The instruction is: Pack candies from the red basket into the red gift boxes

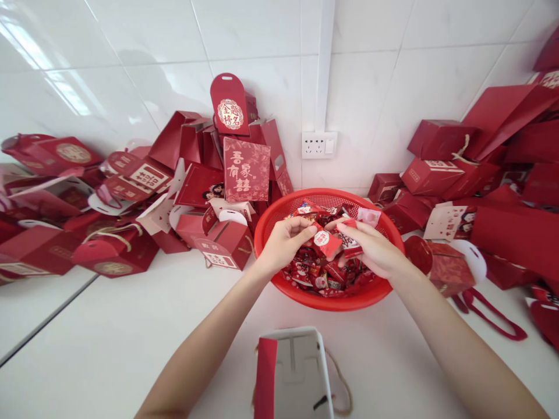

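A: What does the person's left hand [285, 241] have?

B: Its thumb and forefinger are pinched together on the corner of a red candy packet with a round white label [322, 238].

A: And the right hand [374, 249]?

B: Its fingers are partly curled, closed around a red candy packet with white lettering [350, 247]. The two packets are side by side, above the heap.

A: Which heap?

B: The wrapped candies [301, 272], mostly red, piled in a round red plastic basket [325, 302] with perforated walls. It sits on the white tabletop [174, 337], near the wall.

A: Anything nearer the person?

B: Between the forearms, an open gift box [265, 375], its pale inside facing up, a red panel along one side and a rope handle [345, 384] looping out to the right.

A: Around the basket?

B: Red gift boxes piled on the left [222, 241] and more on the right [432, 176], with a wall socket [318, 145] between, above the basket.
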Available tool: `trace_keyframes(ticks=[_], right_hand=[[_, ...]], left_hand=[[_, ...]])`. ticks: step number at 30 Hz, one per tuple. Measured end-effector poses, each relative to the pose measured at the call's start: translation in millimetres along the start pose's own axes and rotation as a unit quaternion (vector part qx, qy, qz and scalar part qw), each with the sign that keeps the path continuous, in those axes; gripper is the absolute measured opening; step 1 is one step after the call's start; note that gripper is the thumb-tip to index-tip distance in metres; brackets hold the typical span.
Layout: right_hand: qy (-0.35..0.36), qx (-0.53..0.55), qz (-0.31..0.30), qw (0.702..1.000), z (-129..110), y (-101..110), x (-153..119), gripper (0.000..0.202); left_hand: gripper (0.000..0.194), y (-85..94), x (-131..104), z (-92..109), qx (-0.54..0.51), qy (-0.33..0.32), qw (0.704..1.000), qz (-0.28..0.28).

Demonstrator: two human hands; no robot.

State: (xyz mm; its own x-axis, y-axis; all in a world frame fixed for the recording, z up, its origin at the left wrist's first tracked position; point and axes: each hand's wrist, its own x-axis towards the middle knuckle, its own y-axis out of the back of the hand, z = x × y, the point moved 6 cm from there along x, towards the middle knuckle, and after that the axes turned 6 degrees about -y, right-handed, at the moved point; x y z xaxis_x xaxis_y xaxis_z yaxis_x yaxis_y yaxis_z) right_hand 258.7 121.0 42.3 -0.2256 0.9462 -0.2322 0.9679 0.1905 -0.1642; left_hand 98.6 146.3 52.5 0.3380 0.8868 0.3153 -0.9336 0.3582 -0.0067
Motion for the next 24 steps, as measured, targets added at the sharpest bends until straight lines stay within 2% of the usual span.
trace_keyframes(ticks=[4, 12, 18, 21, 24], right_hand=[[0.044, -0.037, 0.023, 0.998, -2, 4, 2, 0.022], [0.059, -0.081, 0.013, 0.995, 3, 4, 6, 0.039], [0.082, -0.115, -0.056, 0.988, -2, -6, 1, 0.04], [0.098, -0.098, -0.02, 0.99, -4, -1, 0, 0.041], [0.115, -0.064, 0.027, 0.991, -6, 5, 1, 0.041]], left_hand=[[0.04, 1.7, 0, -1, 0.019, -0.01, 1.0, 0.012], [0.036, 1.3, 0, 2, 0.044, -0.032, 0.998, 0.015], [0.029, -2.6, -1, 2, 0.053, -0.03, 0.998, -0.005], [0.026, -4.9, 0, 0, 0.046, -0.019, 0.998, -0.027], [0.022, -8.6, -1, -6, 0.108, 0.022, 0.991, -0.079]])
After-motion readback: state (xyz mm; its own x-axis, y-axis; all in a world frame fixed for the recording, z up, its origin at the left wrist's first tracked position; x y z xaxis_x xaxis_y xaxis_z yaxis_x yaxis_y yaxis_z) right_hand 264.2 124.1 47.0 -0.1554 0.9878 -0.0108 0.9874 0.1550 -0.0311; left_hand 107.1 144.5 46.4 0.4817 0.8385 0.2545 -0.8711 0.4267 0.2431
